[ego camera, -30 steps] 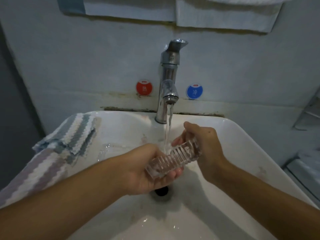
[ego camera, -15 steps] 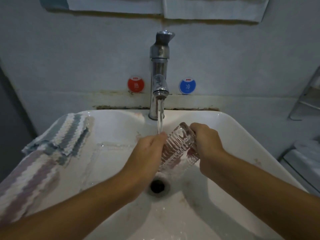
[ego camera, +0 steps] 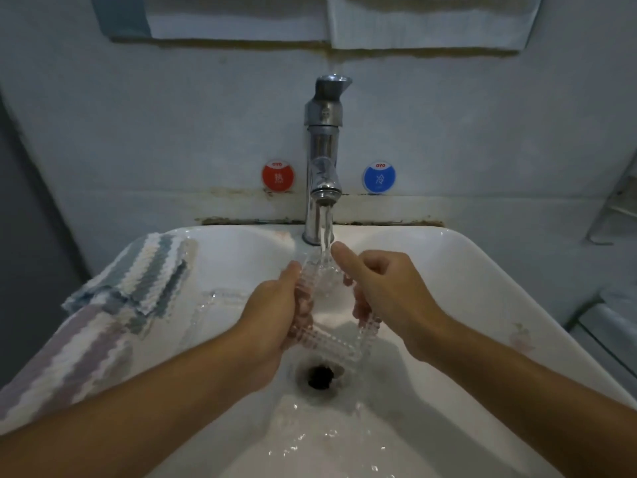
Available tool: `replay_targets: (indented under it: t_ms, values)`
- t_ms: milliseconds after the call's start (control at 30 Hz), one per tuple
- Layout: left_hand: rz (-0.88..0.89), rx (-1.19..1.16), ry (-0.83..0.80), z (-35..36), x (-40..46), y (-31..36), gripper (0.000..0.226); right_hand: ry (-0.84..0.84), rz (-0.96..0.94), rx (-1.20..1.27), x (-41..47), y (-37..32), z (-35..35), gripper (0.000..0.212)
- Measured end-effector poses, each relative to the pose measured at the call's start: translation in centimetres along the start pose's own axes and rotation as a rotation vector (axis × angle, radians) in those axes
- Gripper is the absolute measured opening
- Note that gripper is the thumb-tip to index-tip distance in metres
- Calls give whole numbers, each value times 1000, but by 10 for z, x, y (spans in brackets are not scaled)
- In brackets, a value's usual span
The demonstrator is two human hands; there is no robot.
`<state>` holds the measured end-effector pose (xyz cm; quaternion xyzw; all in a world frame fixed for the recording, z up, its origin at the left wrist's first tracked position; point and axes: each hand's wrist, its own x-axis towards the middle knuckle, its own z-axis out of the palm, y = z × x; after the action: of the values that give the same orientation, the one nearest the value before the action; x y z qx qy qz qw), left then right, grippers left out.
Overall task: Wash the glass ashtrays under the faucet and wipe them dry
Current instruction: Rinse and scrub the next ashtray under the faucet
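Still mid-rinse: left hand [ego camera: 272,315] and right hand [ego camera: 386,291] grip the ashtray [ego camera: 327,326] between them, under the faucet [ego camera: 322,160] stream. Second ashtray [ego camera: 210,305] lies left of the left hand, beside the cloth [ego camera: 138,288]; drying remains.

ashtray [ego camera: 324,336]: clear glass, ribbed with a raised grid of small bumps
sink [ego camera: 458,270]: glossy white
faucet [ego camera: 324,160]: shiny chrome, greyer at the top lever
cloth [ego camera: 103,315]: zigzag stripes of white, grey-blue and dull mauve
left sticker [ego camera: 278,176]: red disc, white characters
right sticker [ego camera: 379,178]: blue disc, white characters
wall [ego camera: 172,115]: pale grey-blue, brown staining along the seam above the sink
drain [ego camera: 320,376]: black
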<state>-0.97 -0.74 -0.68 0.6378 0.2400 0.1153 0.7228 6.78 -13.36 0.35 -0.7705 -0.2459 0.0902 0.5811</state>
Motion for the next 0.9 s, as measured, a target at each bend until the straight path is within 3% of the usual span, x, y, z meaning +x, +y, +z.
replay_targets:
  t_ms: [200, 300, 400, 600, 800, 900]
  values:
    - [103, 203, 27, 10, -3, 5, 55, -19, -178, -148, -4, 2, 10, 75]
    - [96, 114, -16, 9, -4, 4, 58, 27, -75, -80, -1, -2, 7, 63]
    - [89, 188, 2, 12, -4, -3, 60, 128, 33, -19, 3, -1, -1, 61]
    - [14, 87, -7, 11, 0, 5, 56, -21, -84, -137, 1, -2, 0, 56]
    - [14, 158, 16, 17, -5, -7, 56, 150, 57, -61, 2, 0, -2, 59]
    - [-12, 100, 19, 15, -1, -2, 54, 63, -11, -147, -1, -1, 1, 58]
